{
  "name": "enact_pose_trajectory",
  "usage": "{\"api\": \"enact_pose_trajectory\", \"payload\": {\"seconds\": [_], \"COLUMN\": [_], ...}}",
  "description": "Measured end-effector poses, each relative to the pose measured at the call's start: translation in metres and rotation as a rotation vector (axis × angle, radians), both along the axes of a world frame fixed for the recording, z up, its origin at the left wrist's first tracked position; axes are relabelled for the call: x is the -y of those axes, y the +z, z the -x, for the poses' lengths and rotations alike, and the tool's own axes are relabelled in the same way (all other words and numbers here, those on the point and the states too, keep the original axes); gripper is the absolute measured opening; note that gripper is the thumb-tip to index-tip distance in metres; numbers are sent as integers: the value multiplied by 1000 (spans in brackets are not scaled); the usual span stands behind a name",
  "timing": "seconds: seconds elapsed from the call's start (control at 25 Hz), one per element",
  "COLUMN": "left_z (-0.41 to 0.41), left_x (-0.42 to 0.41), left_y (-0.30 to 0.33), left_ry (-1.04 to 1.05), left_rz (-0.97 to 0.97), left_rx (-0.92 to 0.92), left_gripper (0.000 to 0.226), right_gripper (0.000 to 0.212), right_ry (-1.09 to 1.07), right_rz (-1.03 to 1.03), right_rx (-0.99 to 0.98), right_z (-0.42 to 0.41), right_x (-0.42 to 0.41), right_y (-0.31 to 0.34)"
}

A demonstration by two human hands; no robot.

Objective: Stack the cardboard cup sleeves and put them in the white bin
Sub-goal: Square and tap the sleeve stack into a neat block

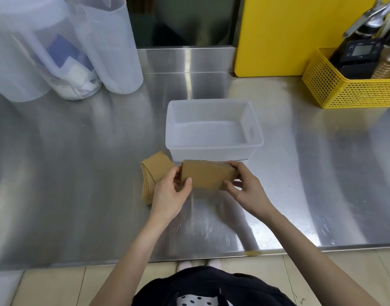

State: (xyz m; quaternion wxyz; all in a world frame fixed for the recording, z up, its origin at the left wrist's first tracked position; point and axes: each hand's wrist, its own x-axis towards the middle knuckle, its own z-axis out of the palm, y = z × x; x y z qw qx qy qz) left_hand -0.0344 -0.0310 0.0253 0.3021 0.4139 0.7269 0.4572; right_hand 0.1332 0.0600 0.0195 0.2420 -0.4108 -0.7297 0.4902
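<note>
A stack of flattened brown cardboard cup sleeves [208, 176] stands on edge just in front of the white bin [213, 147]. My left hand [170, 195] grips its left end and my right hand [248, 191] grips its right end. A second pile of brown sleeves [153, 175] lies on the steel counter to the left, partly behind my left hand. The white bin holds nothing that I can see.
Translucent plastic pitchers [57, 47] stand at the back left. A yellow board [288, 34] leans against the back wall. A yellow mesh basket [348, 87] with a scale and tools sits at the back right. The counter's front edge [211, 253] runs near my body.
</note>
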Motion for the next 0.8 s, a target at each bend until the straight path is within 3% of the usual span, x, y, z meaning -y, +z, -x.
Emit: {"api": "enact_pose_trajectory", "payload": {"seconds": [0.28,0.52,0.8], "left_z": [34,63,79], "left_x": [-12,-13,-21], "left_y": [6,13,1], "left_ry": [175,189,306], "left_rz": [-78,-8,87], "left_rx": [97,122,15], "left_gripper": [22,31,26], "right_gripper": [34,10,21], "right_ry": [105,171,271], "right_rz": [31,3,-52], "right_rx": [41,64,231], "right_z": [33,63,91], "right_x": [-8,-14,-15], "right_y": [9,13,8]}}
